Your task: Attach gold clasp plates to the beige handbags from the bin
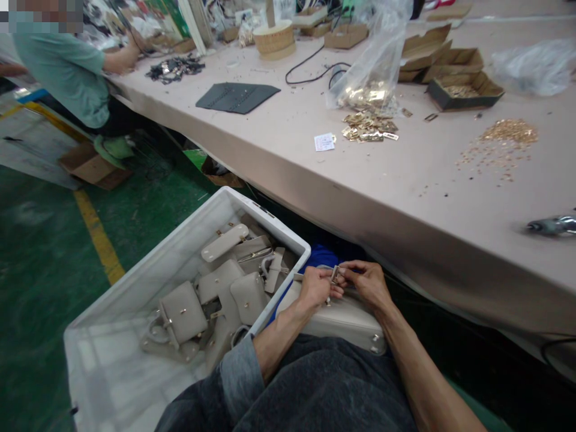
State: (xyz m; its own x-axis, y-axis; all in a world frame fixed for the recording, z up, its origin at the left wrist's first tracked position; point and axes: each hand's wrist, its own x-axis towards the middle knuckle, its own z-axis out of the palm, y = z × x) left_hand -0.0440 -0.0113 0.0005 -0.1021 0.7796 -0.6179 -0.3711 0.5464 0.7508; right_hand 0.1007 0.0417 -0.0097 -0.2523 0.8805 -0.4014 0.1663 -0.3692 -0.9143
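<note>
Dark clothes [333, 387] were nearest; just past them sat a pale bag [346, 324]; above it the left hand [316, 287] and right hand [369, 283] came together, both pinching a small metal piece [335, 274]; more bags [182, 311] lay in a white bin [112, 372] on the left; gold bits [510, 131] lay on the far right of the table [405, 180].

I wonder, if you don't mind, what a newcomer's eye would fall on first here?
Probably the big white plastic bin at lower left, with beige handbags heaped inside. Just right of it, the left hand and right hand meet at a small metal fitting over another beige bag. Gold-coloured bits glint on the table at upper right.
</note>
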